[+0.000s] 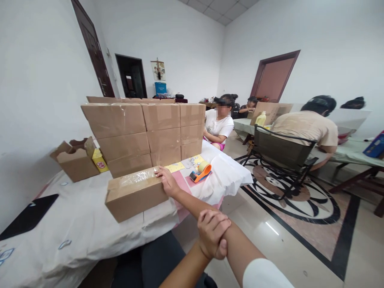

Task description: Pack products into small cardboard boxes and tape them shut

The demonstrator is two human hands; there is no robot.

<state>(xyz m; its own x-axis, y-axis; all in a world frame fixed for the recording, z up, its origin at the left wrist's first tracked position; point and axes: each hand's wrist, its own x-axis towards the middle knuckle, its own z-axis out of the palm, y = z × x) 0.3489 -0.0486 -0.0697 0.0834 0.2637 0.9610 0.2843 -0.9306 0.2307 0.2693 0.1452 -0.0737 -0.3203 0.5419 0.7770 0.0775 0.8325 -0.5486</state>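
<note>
A long cardboard box (136, 196) with clear tape along its top lies on the near part of the covered table. My right hand (168, 182) rests on the right end of this box, fingers laid over its top edge, not gripping it. Across my body, my left hand (213, 234) is closed around my right forearm (237, 232). To the right of the box sits an orange and blue tape dispenser (205, 173) with a roll of tape in it. Stacked cardboard boxes (162, 138) stand right behind the box.
At the table's left stand an opened carton (76, 162) and a yellow packet (100, 160). A black flat sheet (28, 216) lies on the white tablecloth (90, 216). One person (219, 124) sits beyond the stack; another sits in a chair (279, 156) at the right.
</note>
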